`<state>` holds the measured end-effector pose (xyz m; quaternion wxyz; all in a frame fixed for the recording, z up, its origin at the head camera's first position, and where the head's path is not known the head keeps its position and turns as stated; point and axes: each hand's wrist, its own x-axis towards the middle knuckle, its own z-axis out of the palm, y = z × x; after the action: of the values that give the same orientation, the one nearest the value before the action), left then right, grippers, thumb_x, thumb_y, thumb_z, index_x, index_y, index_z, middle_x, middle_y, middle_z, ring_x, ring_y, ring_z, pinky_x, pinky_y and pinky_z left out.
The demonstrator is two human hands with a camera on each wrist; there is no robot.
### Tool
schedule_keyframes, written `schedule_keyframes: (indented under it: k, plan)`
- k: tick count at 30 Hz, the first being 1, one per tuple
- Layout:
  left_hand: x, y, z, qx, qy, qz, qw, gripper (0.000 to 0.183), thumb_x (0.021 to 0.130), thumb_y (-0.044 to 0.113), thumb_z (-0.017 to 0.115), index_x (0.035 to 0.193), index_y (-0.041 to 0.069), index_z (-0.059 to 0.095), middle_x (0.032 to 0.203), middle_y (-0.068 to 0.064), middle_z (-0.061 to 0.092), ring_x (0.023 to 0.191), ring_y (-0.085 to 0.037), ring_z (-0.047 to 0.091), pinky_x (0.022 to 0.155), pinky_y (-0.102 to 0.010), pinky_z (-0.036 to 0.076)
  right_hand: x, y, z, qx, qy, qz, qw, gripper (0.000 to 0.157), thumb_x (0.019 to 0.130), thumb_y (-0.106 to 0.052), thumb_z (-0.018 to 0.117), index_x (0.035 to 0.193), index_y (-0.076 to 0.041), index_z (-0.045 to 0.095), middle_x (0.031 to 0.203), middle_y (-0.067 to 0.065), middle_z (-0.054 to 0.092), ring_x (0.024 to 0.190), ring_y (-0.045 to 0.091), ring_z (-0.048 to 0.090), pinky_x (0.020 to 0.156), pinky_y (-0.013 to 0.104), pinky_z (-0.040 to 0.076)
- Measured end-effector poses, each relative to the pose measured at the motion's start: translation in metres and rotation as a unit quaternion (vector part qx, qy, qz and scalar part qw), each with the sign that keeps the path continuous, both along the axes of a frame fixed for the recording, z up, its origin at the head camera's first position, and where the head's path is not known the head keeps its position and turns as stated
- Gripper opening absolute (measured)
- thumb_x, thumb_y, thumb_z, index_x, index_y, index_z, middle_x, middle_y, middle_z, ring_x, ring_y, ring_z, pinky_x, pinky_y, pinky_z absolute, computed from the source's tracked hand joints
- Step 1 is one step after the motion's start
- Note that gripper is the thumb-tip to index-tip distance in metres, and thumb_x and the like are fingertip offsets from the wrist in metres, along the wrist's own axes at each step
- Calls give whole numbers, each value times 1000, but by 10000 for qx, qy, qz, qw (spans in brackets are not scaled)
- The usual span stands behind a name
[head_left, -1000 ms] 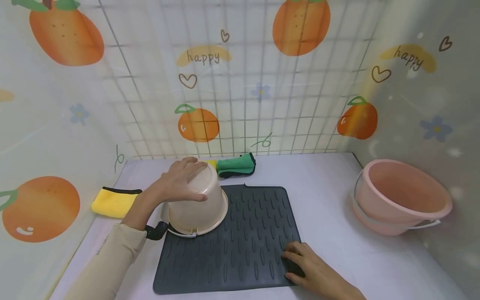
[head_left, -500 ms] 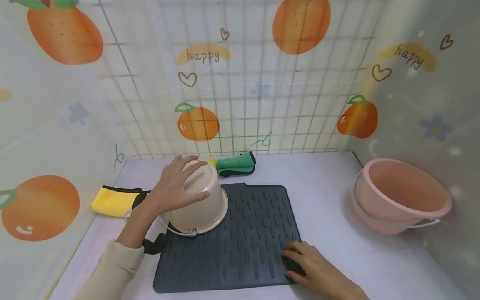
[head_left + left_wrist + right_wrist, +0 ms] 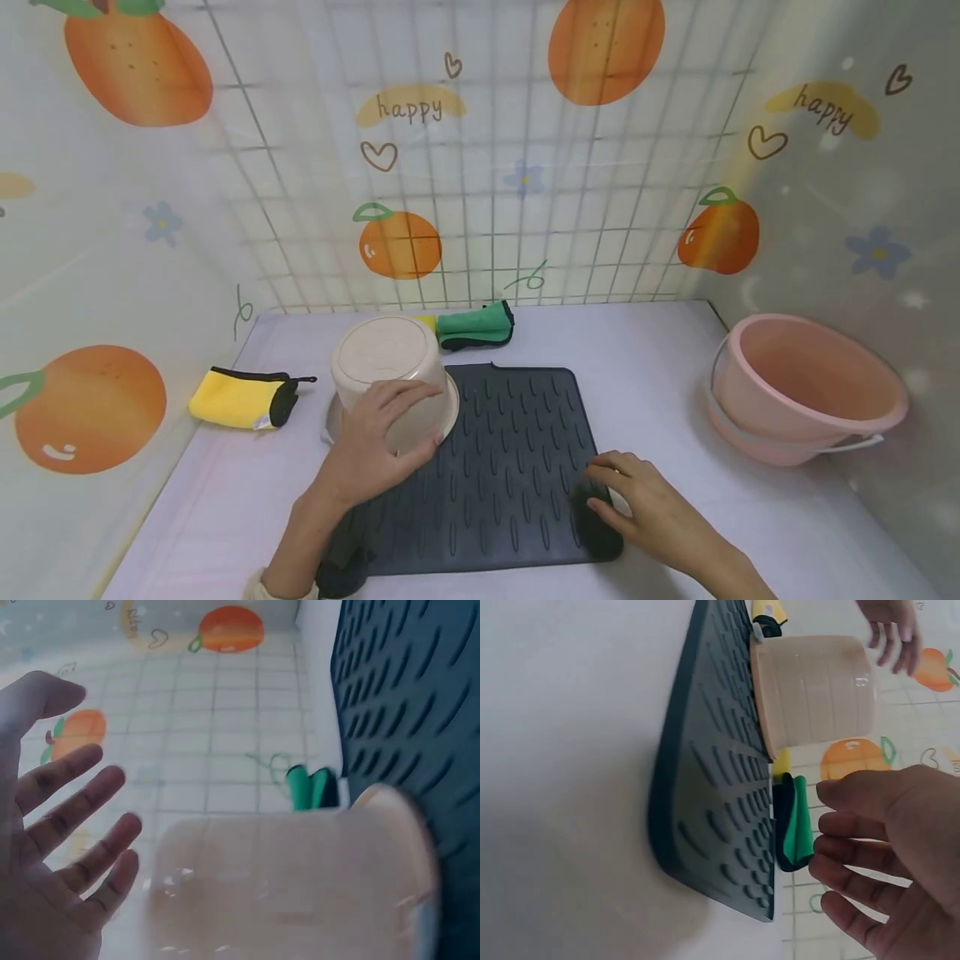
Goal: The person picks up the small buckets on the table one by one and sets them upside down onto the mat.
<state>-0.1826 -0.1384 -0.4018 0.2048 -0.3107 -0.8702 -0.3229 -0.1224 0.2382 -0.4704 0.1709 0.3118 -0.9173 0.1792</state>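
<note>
A beige bucket (image 3: 386, 354) stands upside down on the left part of a dark grey ribbed mat (image 3: 517, 458). My left hand (image 3: 382, 437) hovers just in front of it in the head view. In the left wrist view the fingers (image 3: 82, 787) are spread and bare, with a gap between them and the bucket (image 3: 292, 881). Over the mat's near right corner is my right hand (image 3: 645, 504), its fingers loosely bent. The right wrist view shows that hand (image 3: 885, 847) raised off the mat (image 3: 705, 787), holding nothing.
A pink bucket (image 3: 738, 408) with a grey handle stands upright at the right. Folded yellow cloth (image 3: 236, 396) lies at the left, and a green cloth (image 3: 476, 325) lies behind the mat. Fruit-printed curtain (image 3: 480, 167) over a wire grid closes off the back.
My left hand has left the top of the beige bucket and come down and nearer. My right hand has lifted from the mat's corner and shifted slightly right. The bucket stays in place.
</note>
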Motion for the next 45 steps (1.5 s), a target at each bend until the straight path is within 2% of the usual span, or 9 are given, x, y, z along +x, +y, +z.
schedule_keyframes:
  k: [5,8,15,20,31,37,41,43,45]
  plan:
    - [14,11,-28,247,-682,-130,9973,49,88,36,76,134,35,59,130,19,56,126,-8,48,101,-45,45,-1,5,10,25,109,-233,9997,34,81,-19,84,112,-11,72,115,-5,62,103,13,60,82,37,54]
    - [20,17,-44,324,-935,-181,9949,49,90,38,75,135,34,58,130,20,56,126,-7,49,102,-44,44,-2,9,15,3,175,-296,9994,34,81,-18,84,112,-12,72,115,-5,62,102,13,60,82,37,54]
    - [33,30,-78,364,-1150,43,9927,50,88,42,76,134,37,59,131,23,54,125,-6,48,102,-47,43,-5,19,29,-75,361,-374,9986,37,78,-15,84,113,-14,70,116,-4,62,103,15,60,84,39,51]
    - [39,36,-97,299,-1326,176,9906,52,84,38,81,132,39,60,129,25,53,121,-4,49,98,-45,47,-8,27,38,-45,449,-496,9977,36,79,-15,83,113,-13,71,116,-3,62,103,16,60,85,38,50]
    - [50,44,-120,-62,-1790,196,9836,49,86,42,78,131,29,64,127,20,56,116,-9,51,92,-45,44,-17,51,58,-299,738,-632,9948,38,74,-6,84,110,-10,71,110,0,64,99,20,63,84,29,46]
    - [49,41,-128,-256,-1733,74,9845,47,85,44,79,128,31,66,126,18,56,118,-12,47,93,-47,39,-18,61,64,-302,901,-810,9922,38,72,-5,84,108,-9,72,109,2,66,94,21,65,81,29,47]
    - [48,40,-133,-552,-1603,-74,9855,44,84,47,79,124,33,68,126,16,56,119,-15,45,92,-49,37,-19,67,67,-278,1021,-851,9907,39,71,-3,83,108,-9,71,108,2,66,91,21,64,81,23,45]
    - [48,39,-136,-630,-1536,-109,9861,44,83,47,80,123,34,68,126,15,55,119,-16,44,91,-50,37,-21,71,70,-311,1071,-774,9907,36,73,-4,81,107,-6,71,107,4,66,90,21,64,83,17,43]
    - [48,38,-138,-642,-1494,-131,9866,44,82,47,81,122,33,69,127,15,55,119,-16,44,91,-50,37,-24,74,72,-350,1159,-693,9902,27,86,-19,78,106,-4,71,105,5,66,89,21,64,87,11,40]
